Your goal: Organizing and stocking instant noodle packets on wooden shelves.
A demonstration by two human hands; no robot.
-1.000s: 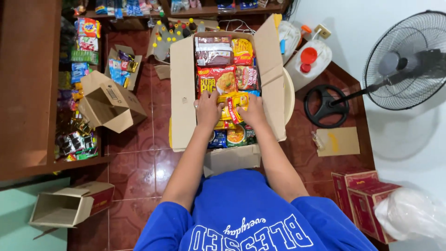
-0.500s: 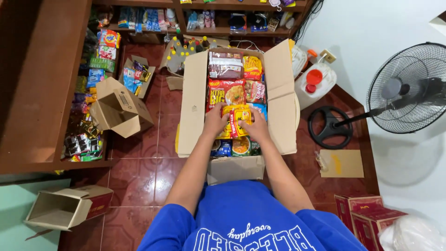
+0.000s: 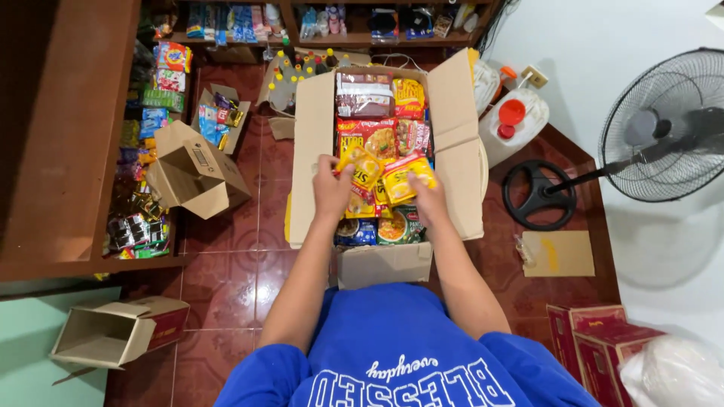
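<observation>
A large open cardboard box [image 3: 311, 151] stands on the floor in front of me, filled with colourful snack and noodle packets [image 3: 377, 136]. My left hand [image 3: 332, 190] grips a yellow packet [image 3: 363, 167] lifted above the box's contents. My right hand [image 3: 427, 197] holds a second yellow packet [image 3: 404, 178] just beside it. Both hands hover over the near half of the box, where bowl-shaped packs [image 3: 377, 228] lie underneath.
Two empty cardboard boxes [image 3: 192, 169] [image 3: 113, 330] lie on the red tiled floor at left. Wooden shelves [image 3: 143, 151] with packaged goods run along the left and back. A standing fan [image 3: 656, 128], a white jug [image 3: 509, 124] and red cartons [image 3: 596, 343] stand at right.
Both hands have risen out of the box, each lifting a yellow packet; a second ago they pressed down among the packets. The view has also shifted slightly.
</observation>
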